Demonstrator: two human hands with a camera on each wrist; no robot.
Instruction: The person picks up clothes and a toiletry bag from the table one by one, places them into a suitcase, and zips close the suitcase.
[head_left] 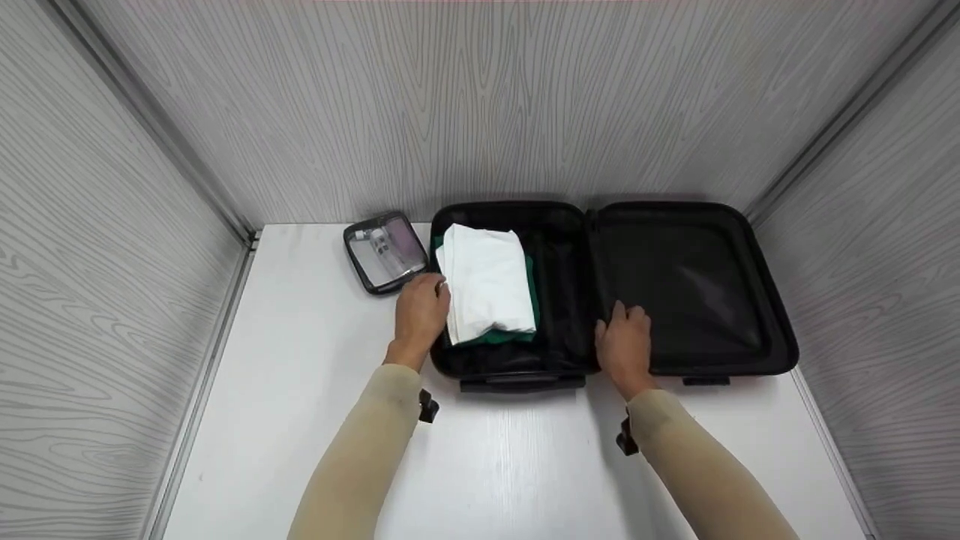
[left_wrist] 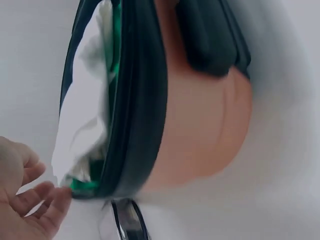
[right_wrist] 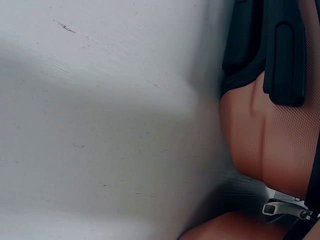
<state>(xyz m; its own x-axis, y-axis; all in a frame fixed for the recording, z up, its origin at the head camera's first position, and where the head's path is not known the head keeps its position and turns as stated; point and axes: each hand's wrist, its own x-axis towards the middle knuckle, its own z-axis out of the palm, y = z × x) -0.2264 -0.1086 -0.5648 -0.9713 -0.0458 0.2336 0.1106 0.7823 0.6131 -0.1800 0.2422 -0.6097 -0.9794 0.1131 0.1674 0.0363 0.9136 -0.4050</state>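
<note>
An orange-shelled suitcase [left_wrist: 200, 135] with a black lining lies spread wide on the table. In the head view its left half holds a folded white cloth [head_left: 487, 285], with a green cloth [head_left: 510, 337] under it. My left hand [head_left: 422, 309] is at the left rim beside the white cloth; the left wrist view shows its fingertips [left_wrist: 62, 196] at the rim, thumb apart from them. My right hand [head_left: 625, 341] rests on the near end of the rims where the two halves meet. A zipper pull [right_wrist: 282, 209] hangs there in the right wrist view, where that hand is mostly out of frame.
A clear pouch [head_left: 386, 251] with black edging, holding small bottles, lies against the suitcase's left side. The lid half [head_left: 690, 292] spreads to the right. Grey wood-grain walls [head_left: 480, 97] enclose the white table [head_left: 495, 465] at the back and sides.
</note>
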